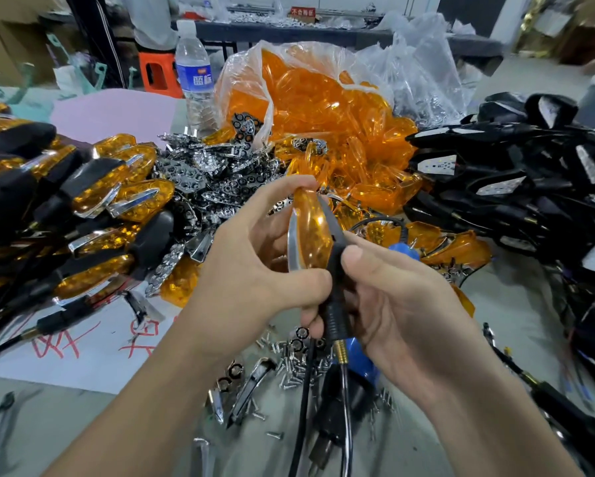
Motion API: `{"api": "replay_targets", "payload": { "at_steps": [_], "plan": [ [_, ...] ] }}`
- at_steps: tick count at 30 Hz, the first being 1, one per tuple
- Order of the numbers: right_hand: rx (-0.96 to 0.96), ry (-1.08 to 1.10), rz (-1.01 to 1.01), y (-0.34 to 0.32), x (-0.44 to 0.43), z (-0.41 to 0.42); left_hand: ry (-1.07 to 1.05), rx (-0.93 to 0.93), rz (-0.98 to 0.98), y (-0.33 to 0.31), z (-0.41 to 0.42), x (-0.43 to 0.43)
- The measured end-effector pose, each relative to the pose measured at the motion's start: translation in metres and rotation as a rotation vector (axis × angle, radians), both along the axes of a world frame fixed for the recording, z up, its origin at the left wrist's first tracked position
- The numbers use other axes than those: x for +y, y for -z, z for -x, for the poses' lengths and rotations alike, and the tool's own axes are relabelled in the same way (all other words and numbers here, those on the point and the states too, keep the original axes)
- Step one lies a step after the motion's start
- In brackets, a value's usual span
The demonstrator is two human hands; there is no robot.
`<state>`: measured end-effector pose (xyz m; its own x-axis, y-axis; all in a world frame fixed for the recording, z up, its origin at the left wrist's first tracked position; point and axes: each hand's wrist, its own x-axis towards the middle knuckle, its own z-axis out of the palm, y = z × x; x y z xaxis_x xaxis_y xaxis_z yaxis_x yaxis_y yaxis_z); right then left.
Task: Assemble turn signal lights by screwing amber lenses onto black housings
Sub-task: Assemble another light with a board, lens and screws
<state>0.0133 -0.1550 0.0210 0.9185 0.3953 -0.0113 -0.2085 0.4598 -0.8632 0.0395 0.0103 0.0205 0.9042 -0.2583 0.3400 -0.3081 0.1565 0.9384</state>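
Holding one light above the middle of the desk (30, 435), the person's left hand (251, 270) pinched the amber lens (312, 235) at its tip and base, while the right hand (402, 304) curled round the black housing (335, 256) by its ribbed stem. Loose screws (289, 366) lay under the hands. Finished lights (82, 201) were heaped at the left edge, bare housings (530, 166) at the right, and a bag of lenses (323, 108) behind.

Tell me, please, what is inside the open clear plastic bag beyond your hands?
The plastic bag is filled with loose amber lenses, some spilling out at its front. Whatever lies deeper under that heap is covered, so I cannot tell.
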Motion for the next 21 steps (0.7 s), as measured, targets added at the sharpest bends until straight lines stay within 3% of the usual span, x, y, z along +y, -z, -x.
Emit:
{"api": "replay_targets", "payload": {
  "at_steps": [7,13,16,21],
  "plan": [
    [-0.088,0.088,0.101,-0.002,0.005,0.003,0.087,0.067,0.095,0.004,-0.004,0.002],
    [-0.138,0.173,0.147,0.001,0.003,0.002,0.043,0.108,0.132,0.006,-0.007,0.002],
    [-0.217,0.216,0.249,0.004,0.0,0.0,-0.079,0.202,0.097,0.009,-0.008,0.001],
    [-0.302,0.316,0.399,0.01,0.002,-0.002,-0.015,0.274,0.129,0.009,-0.003,-0.007]
  ]
}}
